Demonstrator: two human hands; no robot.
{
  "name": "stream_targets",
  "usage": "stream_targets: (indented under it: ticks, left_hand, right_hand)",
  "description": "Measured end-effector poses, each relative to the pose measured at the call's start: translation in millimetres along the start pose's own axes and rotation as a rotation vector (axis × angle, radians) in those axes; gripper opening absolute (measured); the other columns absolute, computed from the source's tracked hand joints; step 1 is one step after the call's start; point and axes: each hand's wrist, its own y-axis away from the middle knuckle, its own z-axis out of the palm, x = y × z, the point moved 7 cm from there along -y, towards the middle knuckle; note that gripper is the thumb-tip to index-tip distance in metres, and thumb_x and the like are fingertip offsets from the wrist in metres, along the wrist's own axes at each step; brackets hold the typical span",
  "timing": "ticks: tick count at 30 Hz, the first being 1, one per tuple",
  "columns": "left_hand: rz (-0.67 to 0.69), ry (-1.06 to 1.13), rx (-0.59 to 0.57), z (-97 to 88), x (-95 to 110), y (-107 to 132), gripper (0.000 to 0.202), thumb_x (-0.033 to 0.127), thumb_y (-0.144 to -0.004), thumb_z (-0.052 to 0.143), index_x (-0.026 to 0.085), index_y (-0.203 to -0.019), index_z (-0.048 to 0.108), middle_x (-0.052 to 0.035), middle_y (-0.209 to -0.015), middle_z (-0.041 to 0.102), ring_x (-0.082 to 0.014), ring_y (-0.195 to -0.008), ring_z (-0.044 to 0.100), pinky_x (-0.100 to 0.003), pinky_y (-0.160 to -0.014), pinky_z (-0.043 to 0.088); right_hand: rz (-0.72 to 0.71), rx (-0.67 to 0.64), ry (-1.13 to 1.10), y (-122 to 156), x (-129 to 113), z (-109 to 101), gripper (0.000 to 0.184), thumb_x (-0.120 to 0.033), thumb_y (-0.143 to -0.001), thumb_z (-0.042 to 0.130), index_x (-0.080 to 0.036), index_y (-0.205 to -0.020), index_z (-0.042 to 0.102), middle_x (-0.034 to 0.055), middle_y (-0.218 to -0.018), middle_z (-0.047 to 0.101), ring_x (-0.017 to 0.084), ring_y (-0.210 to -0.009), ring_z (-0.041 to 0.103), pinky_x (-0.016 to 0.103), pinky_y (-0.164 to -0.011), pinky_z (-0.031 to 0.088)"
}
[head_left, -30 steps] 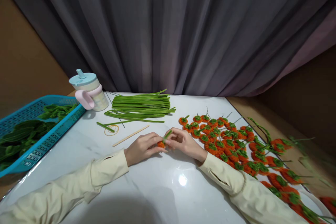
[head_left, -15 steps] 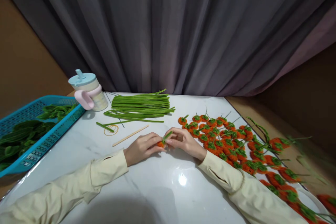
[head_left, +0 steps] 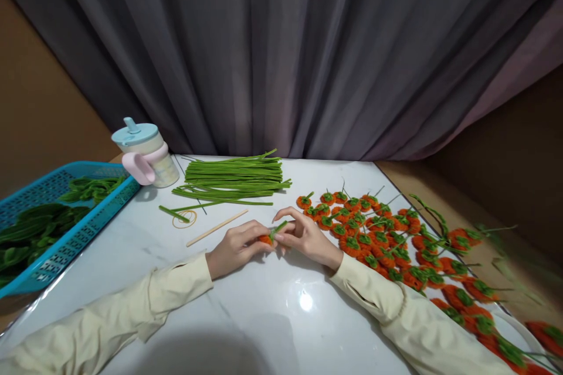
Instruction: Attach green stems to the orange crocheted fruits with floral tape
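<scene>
My left hand (head_left: 235, 244) and my right hand (head_left: 303, 236) meet at the middle of the white marble table (head_left: 246, 310). Both pinch one small orange pipe-cleaner pumpkin (head_left: 265, 239) with a green stem (head_left: 278, 227) sticking up to the right. The left fingertips close on the orange body. The right thumb and forefinger close on the green part, with the other right fingers raised. Both arms wear cream sleeves.
Several finished orange pumpkins with green tops (head_left: 387, 240) spread along the right side. A bundle of green pipe cleaners (head_left: 233, 179) lies behind the hands. A wooden stick (head_left: 217, 227), a rubber band (head_left: 183, 220), a lidded cup (head_left: 143, 152) and a blue basket of green leaves (head_left: 53, 217) sit at left.
The hands stay together on the pumpkin. My right fingers have lifted and spread a little, and the view has shifted slightly.
</scene>
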Motion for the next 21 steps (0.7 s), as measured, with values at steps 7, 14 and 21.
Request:
stream_targets:
  ticks: [7, 14, 21]
  left_hand:
    - [-0.195, 0.118, -0.011, 1.6, -10.7, -0.5, 0.017, 0.030, -0.087, 0.057, 0.014, -0.087, 0.063, -0.0028, -0.076, 0.060, -0.0086, -0.058, 0.054, -0.020, -0.053, 0.047]
    - [-0.308, 0.232, -0.005, 3.6, -16.4, -0.7, 0.020, 0.033, -0.084, 0.060, 0.013, -0.086, 0.062, -0.0027, -0.075, 0.059, -0.0076, -0.053, 0.053, -0.019, -0.049, 0.047]
    - [-0.440, 0.423, 0.001, 9.2, -23.5, 1.5, 0.023, 0.034, -0.079, 0.064, 0.012, -0.084, 0.060, -0.0028, -0.075, 0.059, -0.0067, -0.048, 0.052, -0.020, -0.046, 0.047]
  right_hand:
    - [-0.091, 0.001, 0.090, 1.0, -5.5, 3.5, 0.028, -0.040, -0.080, 0.065, -0.018, -0.088, 0.049, -0.0033, -0.059, 0.057, 0.008, -0.045, 0.051, 0.021, -0.047, 0.043]
    - [-0.113, -0.029, 0.112, 1.9, -6.4, 4.0, 0.020, -0.034, -0.084, 0.060, -0.018, -0.084, 0.049, -0.0037, -0.062, 0.056, 0.007, -0.039, 0.049, 0.019, -0.042, 0.039]
    - [-0.079, -0.006, 0.143, 1.5, -2.6, 1.0, 0.023, -0.039, -0.083, 0.061, -0.017, -0.082, 0.052, -0.0020, -0.066, 0.058, 0.006, -0.037, 0.047, 0.019, -0.038, 0.036]
